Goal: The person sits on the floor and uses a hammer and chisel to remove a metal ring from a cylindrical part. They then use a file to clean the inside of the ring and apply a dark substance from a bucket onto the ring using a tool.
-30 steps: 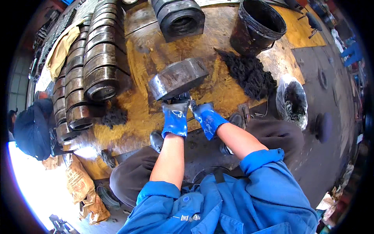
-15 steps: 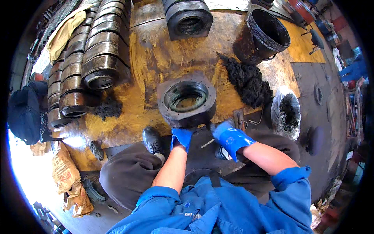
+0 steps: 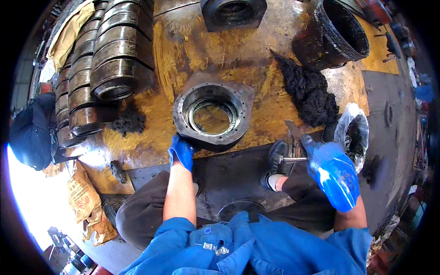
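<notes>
The bearing housing (image 3: 213,114), a heavy steel flange with a round bore and a ring of bolt holes, is lying flat with its bore facing up on the yellow-stained counter (image 3: 178,50), close to the near edge. I am reading this pose as deliberate: with the flange face up, the bore and its inner seat are open to view and to reach from above.

My left hand (image 3: 182,151), in a blue glove, is gripping the near-left rim of the housing, fingers curled over the edge. I judge that this grip is steadying the part at the counter edge.

My right hand (image 3: 333,176), also in a blue glove, is hanging away from the housing, above my right knee, with the fingers loosely extended and nothing in them. It is sitting just beside a small metal tool (image 3: 293,158) lying near my shoe (image 3: 276,158).

A heap of black grease (image 3: 309,91) is lying on the counter to the right of the housing, near a black bucket (image 3: 341,32) and a clear plastic bag (image 3: 353,133) with dark contents. A smaller dark clump (image 3: 128,121) is lying to the left.

Rows of stacked steel rings (image 3: 110,59) are lying on their sides along the left of the counter, well apart from the housing. A second housing (image 3: 233,11) is standing at the far edge.
</notes>
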Motion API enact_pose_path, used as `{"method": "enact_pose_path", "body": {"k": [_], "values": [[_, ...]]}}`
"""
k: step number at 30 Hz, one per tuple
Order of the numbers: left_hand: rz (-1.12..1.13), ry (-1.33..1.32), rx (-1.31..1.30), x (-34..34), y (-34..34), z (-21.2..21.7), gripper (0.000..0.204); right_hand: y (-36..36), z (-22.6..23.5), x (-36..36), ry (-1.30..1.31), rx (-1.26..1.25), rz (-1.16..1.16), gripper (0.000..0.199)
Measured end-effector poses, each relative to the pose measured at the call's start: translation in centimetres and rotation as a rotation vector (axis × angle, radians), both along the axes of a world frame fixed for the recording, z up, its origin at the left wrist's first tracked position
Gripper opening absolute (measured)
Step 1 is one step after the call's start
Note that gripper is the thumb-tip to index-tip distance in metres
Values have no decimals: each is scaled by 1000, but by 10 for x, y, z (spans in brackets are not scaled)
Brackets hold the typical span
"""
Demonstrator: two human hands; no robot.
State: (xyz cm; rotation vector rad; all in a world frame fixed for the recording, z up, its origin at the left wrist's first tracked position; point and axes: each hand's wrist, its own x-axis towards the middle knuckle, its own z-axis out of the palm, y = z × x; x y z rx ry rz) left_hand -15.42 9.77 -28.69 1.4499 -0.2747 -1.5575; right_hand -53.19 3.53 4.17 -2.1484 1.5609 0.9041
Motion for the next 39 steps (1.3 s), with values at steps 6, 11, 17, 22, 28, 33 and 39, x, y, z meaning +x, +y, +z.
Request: {"method": "enact_pose_path", "body": {"k": [6,11,17,22,28,33,39], "values": [[402,183,-19,54,-65,-2,45,-13,-14,-6,-156,-65,7,41],[-235,-791,65,75,-113,-8,47,-11,-12,-9,-177,-81,-65,41],[114,294,-176,114,-165,-37,48,-13,-27,-8,-200,-112,-62,41],[123,-255,-402,165,-210,-32,36,-10,-16,-8,-254,-169,-39,41],[-72,-305,-545,98,-252,139,46,-7,3,-16,-305,-247,-50,41],[-1123,-919,-496,23,-231,181,31,-18,10,-20,-353,-311,-65,41],[-1805,-1927,-793,56,-180,8,44,-25,11,-25,-399,-337,-42,41]]}}
